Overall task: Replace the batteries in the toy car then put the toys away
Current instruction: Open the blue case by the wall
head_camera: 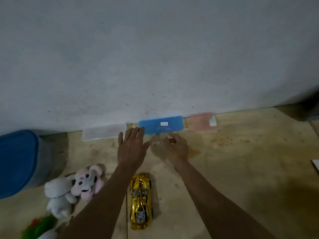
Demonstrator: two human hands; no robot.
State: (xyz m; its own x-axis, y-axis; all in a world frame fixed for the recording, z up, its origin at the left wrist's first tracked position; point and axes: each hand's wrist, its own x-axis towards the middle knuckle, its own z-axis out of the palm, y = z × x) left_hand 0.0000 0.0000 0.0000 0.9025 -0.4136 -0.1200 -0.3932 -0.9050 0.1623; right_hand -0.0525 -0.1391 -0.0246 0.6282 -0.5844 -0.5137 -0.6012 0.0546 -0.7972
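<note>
A shiny gold toy car [141, 200] stands on its wheels on the floor between my forearms. By the wall lies a flat blue plastic case [165, 125] with a small white label. My left hand [132, 147] reaches forward with straight, spread fingers, its fingertips at the case's left end. Just in front of the case, my right hand [177, 148] has its fingers curled. A faint blurred clear patch lies between the two hands, and I cannot tell whether the right hand holds anything.
A clear flat case [103, 134] lies left of the blue one and a pink case [202, 122] to its right, all against the grey wall. A blue-lidded bin [17, 161] stands at the left. Near it lie a white plush [57, 195], a pink plush [88, 181] and a green toy [41, 226].
</note>
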